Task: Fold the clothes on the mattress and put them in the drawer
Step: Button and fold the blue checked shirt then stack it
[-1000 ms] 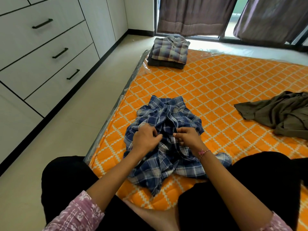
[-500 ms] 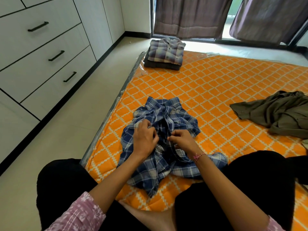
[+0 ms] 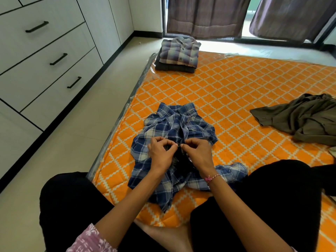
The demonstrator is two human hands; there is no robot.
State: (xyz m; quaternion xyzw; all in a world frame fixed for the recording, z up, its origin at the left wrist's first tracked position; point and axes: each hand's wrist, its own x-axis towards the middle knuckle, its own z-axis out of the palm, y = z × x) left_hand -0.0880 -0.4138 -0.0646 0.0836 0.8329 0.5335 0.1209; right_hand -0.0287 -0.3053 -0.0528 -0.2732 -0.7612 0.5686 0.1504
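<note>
White drawers with black handles [image 3: 58, 59] line the left wall. At centre, left hand [image 3: 161, 154] and right hand [image 3: 197, 153] pinch the front opening of a crumpled blue plaid shirt [image 3: 174, 128] on the orange patterned mattress [image 3: 236, 99]; an olive garment [image 3: 305, 119] lies right.

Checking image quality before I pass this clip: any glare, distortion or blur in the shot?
Head view: daylight from the window blows out the floor beyond the mattress; its plastic wrap glints; wide-angle bending curves the drawers; hands and blue plaid shirt look sharp.
</note>
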